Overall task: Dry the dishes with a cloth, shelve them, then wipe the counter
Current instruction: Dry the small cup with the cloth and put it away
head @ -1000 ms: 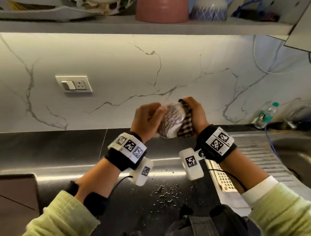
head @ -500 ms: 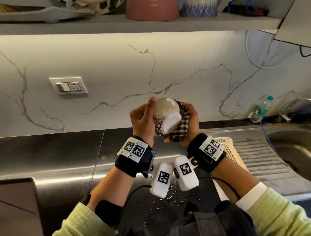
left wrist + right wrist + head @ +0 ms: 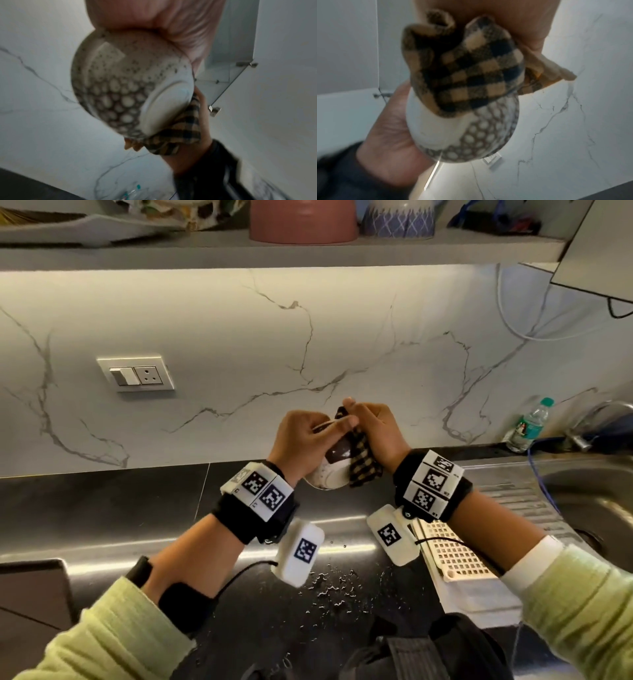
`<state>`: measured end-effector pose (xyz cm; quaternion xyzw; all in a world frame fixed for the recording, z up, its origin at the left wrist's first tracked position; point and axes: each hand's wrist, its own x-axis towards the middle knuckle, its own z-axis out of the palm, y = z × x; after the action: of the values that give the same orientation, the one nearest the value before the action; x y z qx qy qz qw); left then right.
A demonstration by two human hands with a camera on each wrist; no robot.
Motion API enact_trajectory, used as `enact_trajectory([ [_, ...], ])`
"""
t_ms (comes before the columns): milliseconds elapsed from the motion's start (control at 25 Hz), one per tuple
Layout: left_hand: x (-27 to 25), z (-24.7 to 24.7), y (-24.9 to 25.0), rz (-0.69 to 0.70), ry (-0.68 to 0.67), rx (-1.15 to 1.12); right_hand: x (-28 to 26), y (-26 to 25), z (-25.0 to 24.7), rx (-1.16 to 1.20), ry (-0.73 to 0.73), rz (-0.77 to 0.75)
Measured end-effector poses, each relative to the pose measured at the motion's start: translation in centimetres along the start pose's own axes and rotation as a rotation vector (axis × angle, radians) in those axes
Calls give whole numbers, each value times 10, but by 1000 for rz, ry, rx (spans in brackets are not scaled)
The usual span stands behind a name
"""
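Between both hands, cloth against bowl.

The bowl is mostly hidden in the head view behind the left hand and the checked cloth; only its lower rim shows. Its inside cannot be seen in any view. The right hand has its fingers partly buried in the cloth. Both wrist views are blurred. On the shelf, the dishes are cut off by the top edge. The label of the bottle at far right is too small to read.
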<state>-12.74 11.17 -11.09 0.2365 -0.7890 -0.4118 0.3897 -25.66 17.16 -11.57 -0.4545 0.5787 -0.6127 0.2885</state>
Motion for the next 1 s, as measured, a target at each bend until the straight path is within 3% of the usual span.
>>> enact_trajectory([
  [120, 6, 0, 10, -222, 229, -622, -3, 0, -2, 459, -123, 236],
  [240, 10, 17, 10, -283, 387, -806, -2, 2, 1, 676, -130, 372],
  [280, 8, 21, 8, -287, 371, -809, 0, 1, -1, 676, -113, 409],
  [360, 5, 18, -3, -238, 182, -635, 4, -2, -8, 513, -59, 397],
  [440, 8, 6, -9, -180, -85, -271, 11, -1, -16, 135, -23, 245],
  [480, 11, 4, -9, -178, -156, -175, 13, 0, -17, 3, -32, 169],
  [560, 14, 4, -5, -181, -123, -217, 14, 3, -14, 89, -37, 147],
  [680, 19, 11, 9, -180, 92, -627, 10, 2, -16, 546, -144, 362],
  [760, 23, 14, 7, -34, 66, -530, 6, 3, -21, 702, -206, 471],
  [840, 19, 18, 1, 208, -97, -270, 5, 3, -28, 715, -212, 522],
  [920, 10, 25, -7, 437, -229, -64, 6, 5, -34, 564, -94, 572],
  [1000, 5, 30, -17, 666, -279, 151, 5, 8, -40, 461, 20, 526],
])
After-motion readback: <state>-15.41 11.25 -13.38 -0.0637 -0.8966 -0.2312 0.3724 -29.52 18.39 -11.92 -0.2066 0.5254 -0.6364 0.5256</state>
